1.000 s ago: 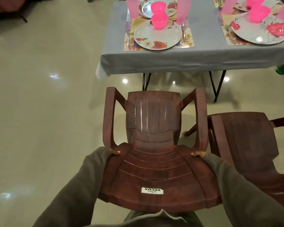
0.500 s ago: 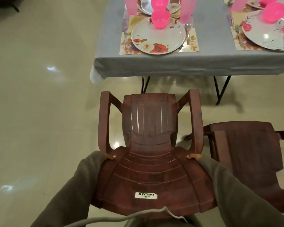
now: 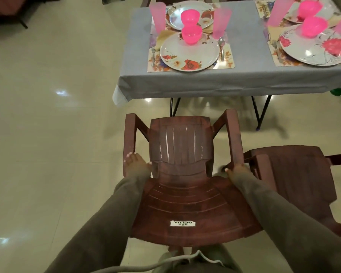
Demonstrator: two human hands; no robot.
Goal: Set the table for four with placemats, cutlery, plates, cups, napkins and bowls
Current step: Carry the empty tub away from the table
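A brown plastic chair (image 3: 182,160) is seen from behind and above, facing the table (image 3: 234,79). The left hand (image 3: 135,164) is closed on the rear of the chair's left armrest, and the right hand (image 3: 237,170) is closed on the rear of its right armrest, so the hands are set well apart on either side of the backrest. Grey sleeves (image 3: 114,209) cover both arms. A white label (image 3: 182,223) is stuck on the back of the backrest. A second brown chair (image 3: 295,174) stands just beside the held chair, on its right.

Beyond the chair, the table is covered with a grey cloth. Directly ahead of the chair, a floral placemat (image 3: 227,60) lies near the table edge, with a flowered plate (image 3: 187,54) on it and a pink bowl (image 3: 191,35) on the plate's far side. A fork (image 3: 153,56) lies left of the plate and a spoon (image 3: 221,47) right of it. Pink cups (image 3: 158,16) stand behind the plate, on either side. A folded napkin (image 3: 163,36) is tucked under the plate's far left. Further settings with pink bowls are laid behind this one and to its right.
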